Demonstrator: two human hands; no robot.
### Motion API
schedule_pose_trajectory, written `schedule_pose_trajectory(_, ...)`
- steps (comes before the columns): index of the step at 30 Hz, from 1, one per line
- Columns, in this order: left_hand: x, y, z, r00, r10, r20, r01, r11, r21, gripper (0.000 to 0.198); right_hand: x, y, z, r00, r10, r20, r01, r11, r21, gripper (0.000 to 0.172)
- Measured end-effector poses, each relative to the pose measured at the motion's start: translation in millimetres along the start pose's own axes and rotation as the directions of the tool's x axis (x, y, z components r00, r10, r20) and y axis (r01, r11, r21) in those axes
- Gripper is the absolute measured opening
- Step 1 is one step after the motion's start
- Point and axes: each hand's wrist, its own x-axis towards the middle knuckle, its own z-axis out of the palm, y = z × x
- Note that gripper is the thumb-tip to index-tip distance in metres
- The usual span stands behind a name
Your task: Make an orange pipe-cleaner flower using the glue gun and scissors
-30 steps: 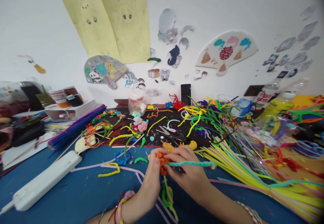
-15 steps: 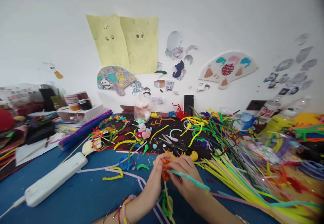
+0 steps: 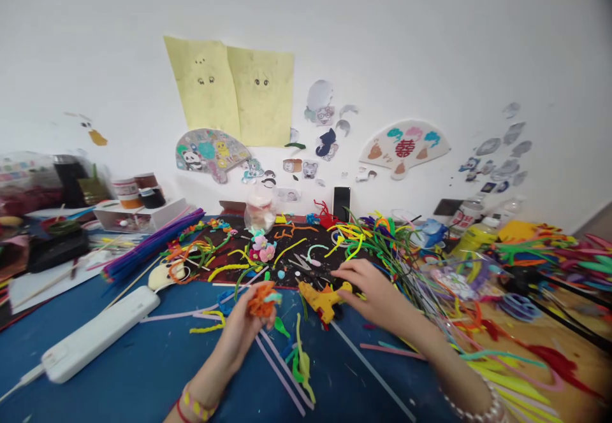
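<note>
My left hand (image 3: 243, 330) is closed around an orange pipe-cleaner flower (image 3: 261, 299), held just above the blue table top (image 3: 134, 372). Short green and teal stem ends hang below the flower. My right hand (image 3: 370, 289) stretches forward with its fingers apart over the black mat (image 3: 287, 257), right beside a yellow glue gun (image 3: 325, 300) that lies on the mat's near edge. Small scissors (image 3: 303, 262) lie on the mat just beyond my right fingertips. Nothing shows in my right hand.
A white power strip (image 3: 95, 334) lies at the left. Purple pipe cleaners (image 3: 143, 251) lie in a bundle behind it. Loose yellow, green and pink pipe cleaners (image 3: 502, 365) crowd the right side. A plastic jar (image 3: 261, 209) and a phone (image 3: 341, 203) stand near the wall.
My right hand let go of the teal pipe cleaner and the flower and reached forward to the mat. My left hand kept the orange flower and shifted left. The view swung slightly right.
</note>
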Motion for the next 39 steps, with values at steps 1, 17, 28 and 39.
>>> schedule_pose_trajectory(1,-5,5,-7.7,0.999,0.015,-0.039,-0.016,1.000,-0.012,0.029,-6,8,-7,1.000,0.024,0.019,-0.023,0.999,-0.043,0.026)
schedule_pose_trajectory(17,-61,-10,-74.1,0.968,0.143,-0.208,-0.155,0.987,-0.044,0.026,-121,-90,80,0.984,0.122,0.132,-0.132,0.988,0.075,0.042)
schedule_pose_trajectory(28,-68,-23,-72.2,0.961,0.232,-0.151,-0.204,0.963,0.178,0.030,-128,-93,116,0.947,0.204,-0.250,-0.206,0.978,0.019,0.028)
schedule_pose_trajectory(39,-63,-30,-79.6,0.955,0.276,-0.107,-0.234,0.926,0.297,0.034,46,50,51,0.794,0.441,0.419,-0.390,0.898,-0.206,0.025)
